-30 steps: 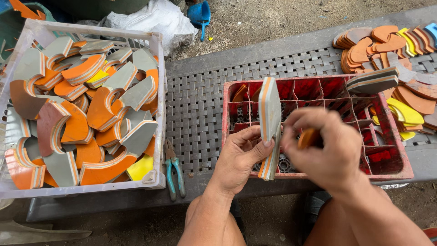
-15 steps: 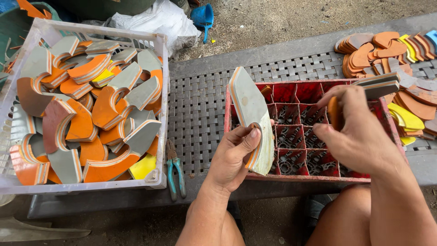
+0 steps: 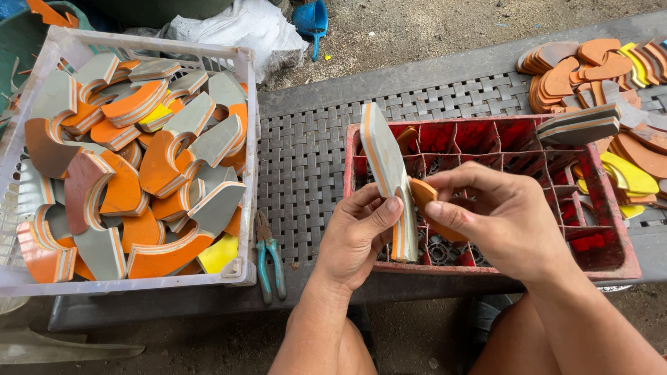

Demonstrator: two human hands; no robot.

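Note:
My left hand [image 3: 358,232] grips a layered grey-and-orange foam piece [image 3: 388,173], held upright on its edge above the front of a red compartment crate [image 3: 611,239]. My right hand [image 3: 500,219] pinches a small flat orange piece [image 3: 422,194] against the right side of the layered piece. Both hands hover over the crate's front left compartments, which hold dark round parts.
A white crate [image 3: 240,163] at the left is full of curved grey, orange and yellow foam offcuts. Teal-handled pliers [image 3: 267,253] lie beside it on the grey slatted bench [image 3: 306,153]. Stacks of orange and yellow flat pieces [image 3: 590,66] lie at the right. A layered strip [image 3: 580,125] rests on the red crate's rim.
My right hand came back from the right and now presses the small orange piece onto the layered piece. My left hand has turned the layered piece more upright.

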